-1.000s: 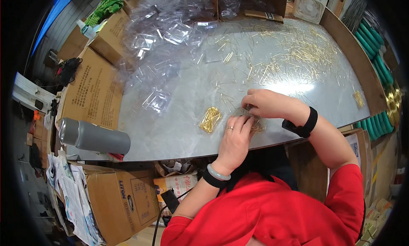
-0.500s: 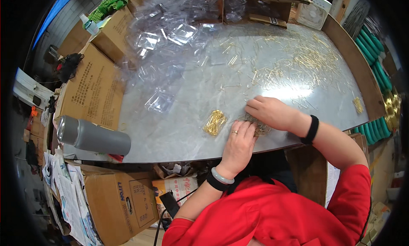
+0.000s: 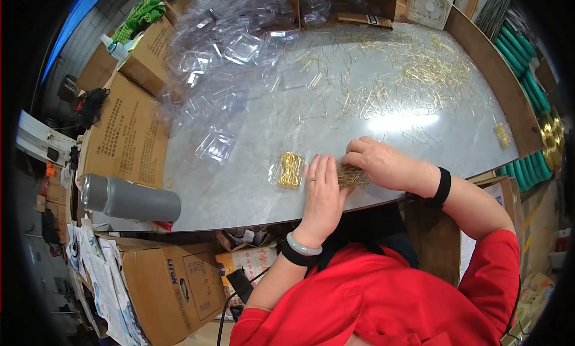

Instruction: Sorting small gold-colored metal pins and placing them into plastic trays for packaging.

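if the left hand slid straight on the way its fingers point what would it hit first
Probably the loose gold wires on the table ahead of the left hand, though its height is hard to judge.

1. Carrying everything: grey glossy tabletop [image 3: 251, 193], near edge bowed by lens.
2. Across upper right: loose gold wire hooks [image 3: 434, 73], dense there, sparser toward middle.
3. Upper left: heap of clear plastic packs [image 3: 242, 49], spilling down toward middle.
4. Front middle: gold hook bundle [image 3: 290, 170] in clear plastic; to its right, brownish wire bundle [image 3: 352, 176], partly covered.
5. Far right: small gold bundle [image 3: 502, 135].
6. Front left: grey bottle [image 3: 141, 199].
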A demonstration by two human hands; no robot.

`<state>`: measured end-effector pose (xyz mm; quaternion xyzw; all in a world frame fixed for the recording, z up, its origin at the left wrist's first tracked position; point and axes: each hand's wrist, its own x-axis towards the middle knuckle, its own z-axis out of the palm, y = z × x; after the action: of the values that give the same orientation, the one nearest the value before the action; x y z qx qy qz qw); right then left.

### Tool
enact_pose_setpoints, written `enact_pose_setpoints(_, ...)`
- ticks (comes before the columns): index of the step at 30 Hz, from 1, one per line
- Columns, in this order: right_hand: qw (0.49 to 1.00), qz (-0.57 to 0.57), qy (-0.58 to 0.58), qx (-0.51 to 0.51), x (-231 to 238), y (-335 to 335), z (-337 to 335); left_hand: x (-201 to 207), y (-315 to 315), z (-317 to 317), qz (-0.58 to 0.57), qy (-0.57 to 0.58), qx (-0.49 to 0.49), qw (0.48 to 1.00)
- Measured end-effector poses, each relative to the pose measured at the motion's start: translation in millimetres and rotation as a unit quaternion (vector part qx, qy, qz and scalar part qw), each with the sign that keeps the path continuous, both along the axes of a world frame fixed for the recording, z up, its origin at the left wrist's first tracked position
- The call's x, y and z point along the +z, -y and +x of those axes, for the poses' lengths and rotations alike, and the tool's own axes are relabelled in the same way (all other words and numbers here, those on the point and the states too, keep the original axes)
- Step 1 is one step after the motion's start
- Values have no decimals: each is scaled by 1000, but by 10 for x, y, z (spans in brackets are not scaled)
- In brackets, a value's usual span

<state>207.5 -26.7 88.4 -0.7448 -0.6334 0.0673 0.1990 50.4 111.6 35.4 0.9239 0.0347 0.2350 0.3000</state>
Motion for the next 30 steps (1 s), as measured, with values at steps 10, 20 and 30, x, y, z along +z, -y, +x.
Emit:
enact_pose_setpoints(10,999,14,23,-22,55,330,-158,81,-23,28,56,-26,-54,997)
enact_pose_setpoints(20,942,231,-92,-224,-420,333,-778,124,56,68,45,-25,-118,992)
enact_pose_setpoints(30,969,119,-12,-216,-226,449,-540,101,-3,53,-76,-11,-146,986)
